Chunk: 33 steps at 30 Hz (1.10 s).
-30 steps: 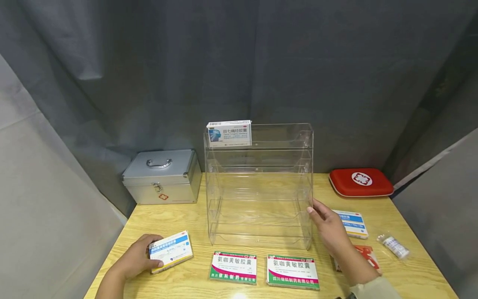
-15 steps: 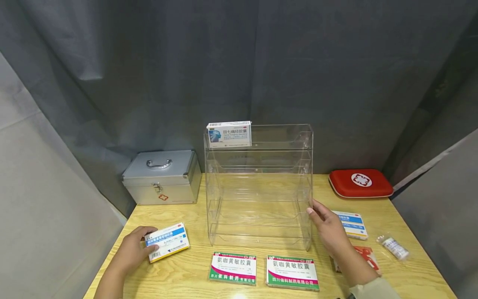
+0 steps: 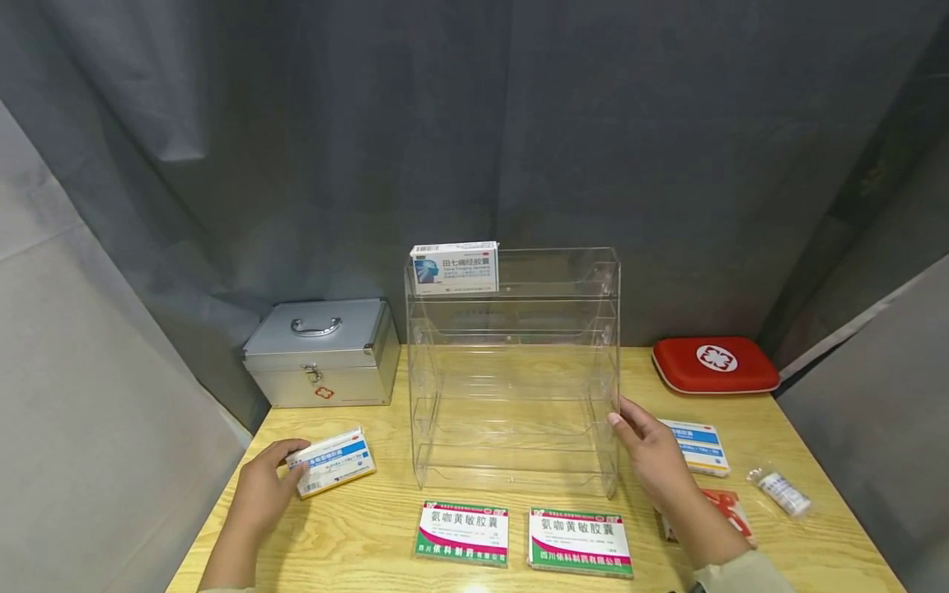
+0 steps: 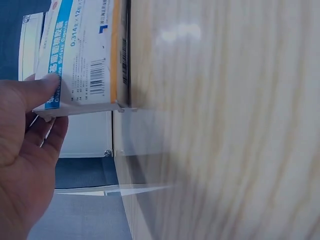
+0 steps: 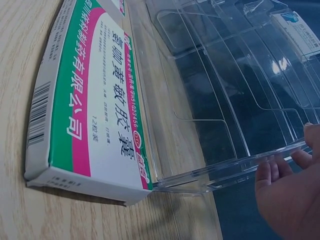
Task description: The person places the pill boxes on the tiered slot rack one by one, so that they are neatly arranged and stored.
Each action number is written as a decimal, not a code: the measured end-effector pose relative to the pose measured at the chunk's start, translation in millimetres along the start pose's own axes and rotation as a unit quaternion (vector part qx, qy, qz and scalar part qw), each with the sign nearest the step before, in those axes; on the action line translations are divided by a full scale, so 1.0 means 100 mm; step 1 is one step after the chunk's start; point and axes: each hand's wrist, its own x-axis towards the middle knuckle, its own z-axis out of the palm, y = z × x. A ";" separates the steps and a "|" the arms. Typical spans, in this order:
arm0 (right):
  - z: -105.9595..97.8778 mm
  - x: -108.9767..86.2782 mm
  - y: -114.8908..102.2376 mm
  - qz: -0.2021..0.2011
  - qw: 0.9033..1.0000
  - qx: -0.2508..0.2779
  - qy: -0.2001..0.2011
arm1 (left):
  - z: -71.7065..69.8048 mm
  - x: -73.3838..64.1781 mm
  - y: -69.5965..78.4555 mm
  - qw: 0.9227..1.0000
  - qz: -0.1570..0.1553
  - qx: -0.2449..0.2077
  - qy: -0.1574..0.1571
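Observation:
My left hand pinches a white medicine box with blue and yellow bands, thumb on its printed face and fingers behind. In the left wrist view the box is close to the tabletop; whether it touches is unclear. A clear tiered display rack stands mid-table. At its right side panel my right hand grips the edge, thumb in front. One white box with a blue head picture sits in the rack's top tier, at the left. Two green-and-pink medicine boxes lie flat before the rack.
A silver first-aid case stands back left, near the left hand. At the back right lies a red zip case. Another blue-white box, a bagged white bottle and a red box, partly behind the right forearm, lie on the right.
My left hand has moved the blue-white box away from the table's front and slightly left, and the box has tilted up. The right hand has kept its hold on the rack.

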 end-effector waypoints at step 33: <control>-0.02 -0.01 -0.02 -0.005 1.000 0.001 -0.005 | -0.75 0.65 1.65 0.843 0.083 -0.500 0.181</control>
